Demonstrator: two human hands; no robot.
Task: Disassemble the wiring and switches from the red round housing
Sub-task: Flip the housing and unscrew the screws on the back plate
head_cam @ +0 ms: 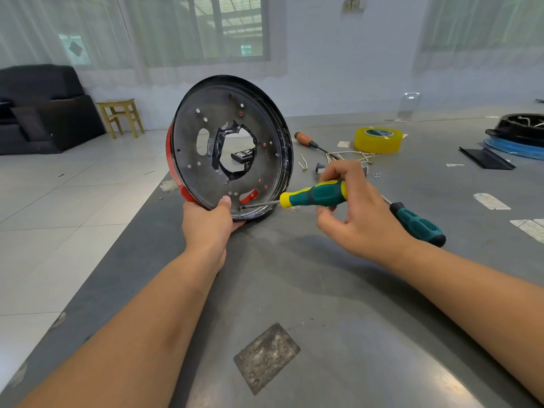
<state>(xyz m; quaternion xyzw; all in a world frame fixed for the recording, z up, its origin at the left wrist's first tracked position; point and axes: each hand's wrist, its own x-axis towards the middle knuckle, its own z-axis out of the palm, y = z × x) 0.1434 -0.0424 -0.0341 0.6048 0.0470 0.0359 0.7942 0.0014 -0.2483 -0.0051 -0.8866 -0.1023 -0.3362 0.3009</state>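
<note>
A grey metal table (338, 290) runs through a pale tiled room, with a black sofa (44, 110) and a small wooden stool (120, 116) off at ten o'clock by the curtained windows. The red round housing (231, 147) stands on its edge near the table's left side, at about eleven o'clock from the middle, its dark inner face with its holes turned toward the camera (red shows only along the left rim). The left hand (209, 222) grips its bottom rim, thumb pressed on the inner face. The right hand (356, 207) pinches the green and yellow screwdriver (312, 197) by the handle, fingers curled round it; the tip meets the housing's lower inner face at six o'clock. A second screwdriver (418, 225) lies just beyond that hand. At one o'clock sit a yellow tape roll (378, 139), an orange-handled screwdriver (306, 139) and loose wires (350, 156).
</note>
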